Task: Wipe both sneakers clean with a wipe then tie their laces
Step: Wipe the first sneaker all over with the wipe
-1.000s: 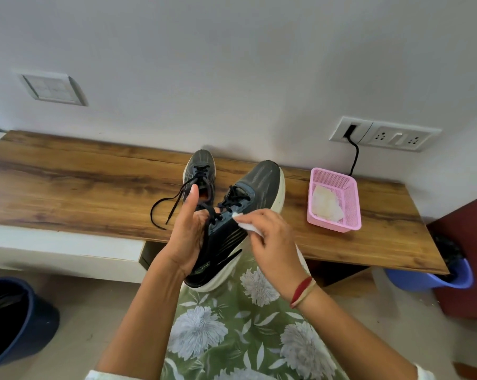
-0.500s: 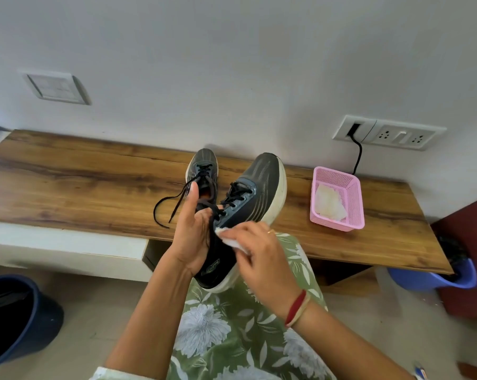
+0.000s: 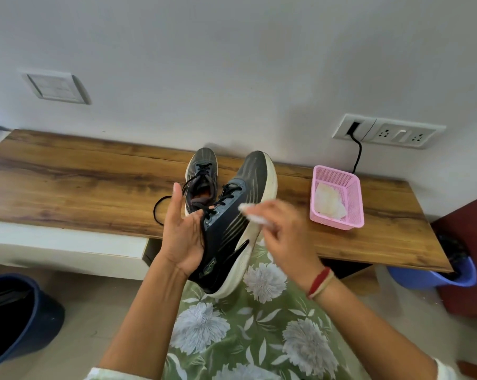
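My left hand (image 3: 183,234) holds a dark sneaker (image 3: 231,223) with a white sole by its collar, toe pointing up and away, above my lap. The thumb sticks up. My right hand (image 3: 282,234), blurred by motion, pinches a white wipe (image 3: 252,215) against the sneaker's right side near the sole. The second dark sneaker (image 3: 201,174) stands on the wooden bench (image 3: 81,187) behind, its black laces (image 3: 160,209) loose and trailing left.
A pink basket (image 3: 355,204) with more white wipes sits on the bench at the right, below a wall socket (image 3: 388,131) with a black cord. A dark blue bucket (image 3: 18,314) stands on the floor at left, a lighter blue one (image 3: 434,275) at right.
My right hand with the wipe has swept from the sneaker's tongue area out to its right side. The sneaker has tilted slightly, showing more of its side.
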The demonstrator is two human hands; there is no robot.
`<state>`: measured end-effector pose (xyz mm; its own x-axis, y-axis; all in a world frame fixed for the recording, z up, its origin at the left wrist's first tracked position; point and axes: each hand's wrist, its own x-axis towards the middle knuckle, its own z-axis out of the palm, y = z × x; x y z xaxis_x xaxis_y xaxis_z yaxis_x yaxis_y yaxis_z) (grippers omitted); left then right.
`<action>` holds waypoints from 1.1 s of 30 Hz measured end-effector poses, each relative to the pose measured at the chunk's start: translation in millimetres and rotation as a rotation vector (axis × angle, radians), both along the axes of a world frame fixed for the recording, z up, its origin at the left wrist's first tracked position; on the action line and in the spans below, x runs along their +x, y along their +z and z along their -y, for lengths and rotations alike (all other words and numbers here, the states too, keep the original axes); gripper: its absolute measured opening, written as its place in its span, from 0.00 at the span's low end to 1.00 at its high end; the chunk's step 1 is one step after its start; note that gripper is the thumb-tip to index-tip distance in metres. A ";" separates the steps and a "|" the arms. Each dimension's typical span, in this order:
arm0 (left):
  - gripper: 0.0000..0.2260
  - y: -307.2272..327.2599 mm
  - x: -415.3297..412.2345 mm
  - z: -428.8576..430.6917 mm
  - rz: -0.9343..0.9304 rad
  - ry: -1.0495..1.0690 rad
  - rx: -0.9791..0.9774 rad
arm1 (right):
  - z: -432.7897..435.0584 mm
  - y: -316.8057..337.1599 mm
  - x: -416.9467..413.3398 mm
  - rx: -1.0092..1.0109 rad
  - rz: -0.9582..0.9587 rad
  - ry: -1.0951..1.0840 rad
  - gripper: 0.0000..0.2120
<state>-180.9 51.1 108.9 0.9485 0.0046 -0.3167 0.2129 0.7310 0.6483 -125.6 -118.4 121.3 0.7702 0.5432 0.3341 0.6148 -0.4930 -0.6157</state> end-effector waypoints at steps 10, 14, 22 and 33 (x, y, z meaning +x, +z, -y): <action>0.46 4.1 0.0 3.0 -0.022 -0.005 -0.003 | 3.9 -10.6 -2.4 -0.160 0.293 -0.175 0.14; 0.43 -0.4 -2.3 4.7 -0.081 0.003 0.020 | 10.4 -16.0 -14.6 -0.133 0.067 -0.019 0.14; 0.43 7.8 0.9 6.8 -0.032 -0.019 -0.024 | 3.1 1.4 5.9 -0.017 0.162 -0.149 0.17; 0.44 10.5 2.3 5.5 0.017 -0.060 0.013 | 2.4 6.6 -0.3 0.002 0.245 -0.184 0.18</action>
<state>-178.6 45.6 119.4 0.9524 -0.0479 -0.3010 0.2448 0.7085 0.6619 -125.9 -120.8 127.9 0.7518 0.4012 0.5232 0.6457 -0.6086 -0.4611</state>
